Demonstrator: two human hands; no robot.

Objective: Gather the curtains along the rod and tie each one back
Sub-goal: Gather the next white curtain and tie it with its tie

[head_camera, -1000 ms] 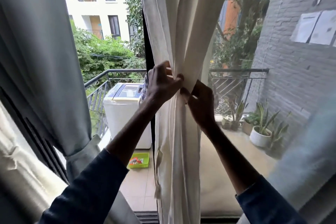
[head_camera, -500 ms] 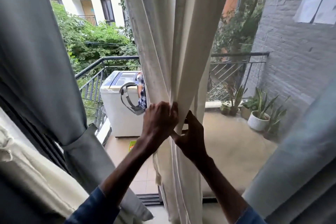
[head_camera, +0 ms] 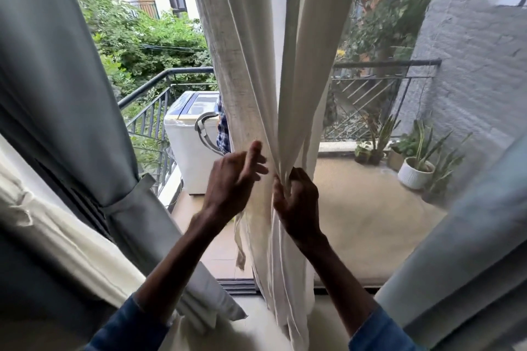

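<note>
Home — balcony door, washing machine (head_camera: 189, 142), potted plants (head_camera: 416, 168)

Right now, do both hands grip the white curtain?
No, only the right hand grips the white curtain; the left hand has straight fingers.

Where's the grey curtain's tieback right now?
Head view, lower left: the tieback wraps the grey curtain, left of the left hand and the cream curtain.

Plain cream curtain (head_camera: 256, 65) centre, grey curtain (head_camera: 57, 80) left with matching grey band (head_camera: 128, 196); outside, white washer (head_camera: 185, 157), blue checked cloth (head_camera: 223, 131), black railing (head_camera: 148, 85), grey brick wall (head_camera: 470, 80), white ribbed pot (head_camera: 415, 172); dark blue sleeves (head_camera: 128, 328)
</note>
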